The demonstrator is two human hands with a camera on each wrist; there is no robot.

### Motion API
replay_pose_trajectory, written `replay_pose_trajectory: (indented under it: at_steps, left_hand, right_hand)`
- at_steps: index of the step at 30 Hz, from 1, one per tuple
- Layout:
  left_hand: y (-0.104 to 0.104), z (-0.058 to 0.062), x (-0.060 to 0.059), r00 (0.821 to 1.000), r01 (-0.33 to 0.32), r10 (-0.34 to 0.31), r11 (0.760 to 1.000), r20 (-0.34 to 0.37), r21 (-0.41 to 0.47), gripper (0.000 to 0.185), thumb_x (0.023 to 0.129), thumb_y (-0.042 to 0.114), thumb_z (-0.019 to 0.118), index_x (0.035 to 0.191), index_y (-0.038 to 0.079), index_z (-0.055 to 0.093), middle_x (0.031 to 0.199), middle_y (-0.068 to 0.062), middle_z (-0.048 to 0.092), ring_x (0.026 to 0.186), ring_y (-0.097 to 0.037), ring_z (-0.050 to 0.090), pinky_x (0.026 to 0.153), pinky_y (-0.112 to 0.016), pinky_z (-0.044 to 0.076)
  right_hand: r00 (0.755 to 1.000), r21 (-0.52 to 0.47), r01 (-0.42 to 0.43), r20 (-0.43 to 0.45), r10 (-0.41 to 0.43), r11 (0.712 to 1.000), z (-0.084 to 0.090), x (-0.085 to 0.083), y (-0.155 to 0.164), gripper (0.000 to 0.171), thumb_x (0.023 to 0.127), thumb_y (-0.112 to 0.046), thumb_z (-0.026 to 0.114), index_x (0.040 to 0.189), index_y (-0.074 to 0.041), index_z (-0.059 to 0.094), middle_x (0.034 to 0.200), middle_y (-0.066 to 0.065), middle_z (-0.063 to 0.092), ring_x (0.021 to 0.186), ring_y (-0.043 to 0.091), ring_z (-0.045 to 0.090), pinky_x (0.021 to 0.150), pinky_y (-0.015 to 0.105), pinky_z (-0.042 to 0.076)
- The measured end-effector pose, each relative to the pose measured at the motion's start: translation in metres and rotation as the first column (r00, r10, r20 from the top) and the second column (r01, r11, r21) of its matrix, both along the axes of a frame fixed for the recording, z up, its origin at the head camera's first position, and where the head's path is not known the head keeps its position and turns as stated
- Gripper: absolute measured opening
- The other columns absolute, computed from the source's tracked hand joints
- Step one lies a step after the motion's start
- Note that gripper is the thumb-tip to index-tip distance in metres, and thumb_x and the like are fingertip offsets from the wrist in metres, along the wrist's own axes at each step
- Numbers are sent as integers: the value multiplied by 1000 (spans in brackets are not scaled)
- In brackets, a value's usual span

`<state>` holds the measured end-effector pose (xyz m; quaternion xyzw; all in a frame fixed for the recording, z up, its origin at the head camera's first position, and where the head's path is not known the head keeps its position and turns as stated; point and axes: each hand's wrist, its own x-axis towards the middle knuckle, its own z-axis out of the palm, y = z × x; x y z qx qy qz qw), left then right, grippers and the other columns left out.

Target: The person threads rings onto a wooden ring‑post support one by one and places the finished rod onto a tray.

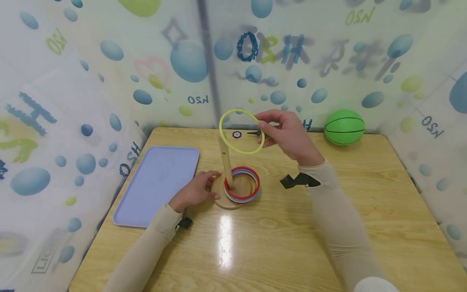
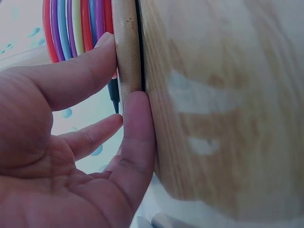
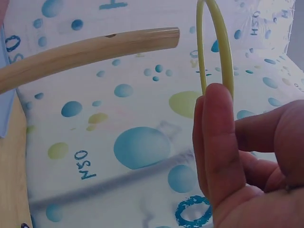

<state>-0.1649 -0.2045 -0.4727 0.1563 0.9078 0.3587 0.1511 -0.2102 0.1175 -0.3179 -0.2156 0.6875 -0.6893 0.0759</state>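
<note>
Person's forearms, head view: both are covered by close-fitting, pale beige long sleeves reaching to the wrists, leaving the left hand and right hand bare. A small black device sits at each wrist, one beside the left cuff and one on the right cuff.

The head view looks forward and down from the near edge of the surface, taking in its whole top and the far wall. The left wrist view sits very close, facing the rim of the wooden base and the surface beside it. The right wrist view looks up past the peg toward the wall. All three share the peg stand.
</note>
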Motion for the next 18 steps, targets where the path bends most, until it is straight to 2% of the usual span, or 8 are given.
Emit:
replay_pose_trajectory:
  at_steps: [6,11,18]
  left_hand:
    - [0,-1,0,1000,2,-2,1000,-8,-10,76,86,17,89,151,4,53,119,-17,62,111,-30,61,97,-44,51]
    - [0,-2,-1,1000,11,-11,1000,-19,-6,75,85,17,90,150,4,54,119,-17,63,111,-29,61,96,-43,51]
    - [0,-1,-1,1000,9,-9,1000,-13,2,76,86,18,89,151,4,54,119,-17,63,113,-30,60,97,-44,50]
  right_hand:
    - [999,76,9,33,-11,997,-15,-6,-14,29,106,-14,66,132,-2,70,99,4,71,72,18,73,68,32,64]
    - [994,128,-7,107,-6,992,-34,-11,-19,30,106,-14,66,133,-1,69,98,3,71,74,17,72,69,32,64]
    - [988,217,-17,151,-17,976,-59,-13,-19,31,108,-14,63,136,-3,67,104,7,66,77,16,67,71,39,65]
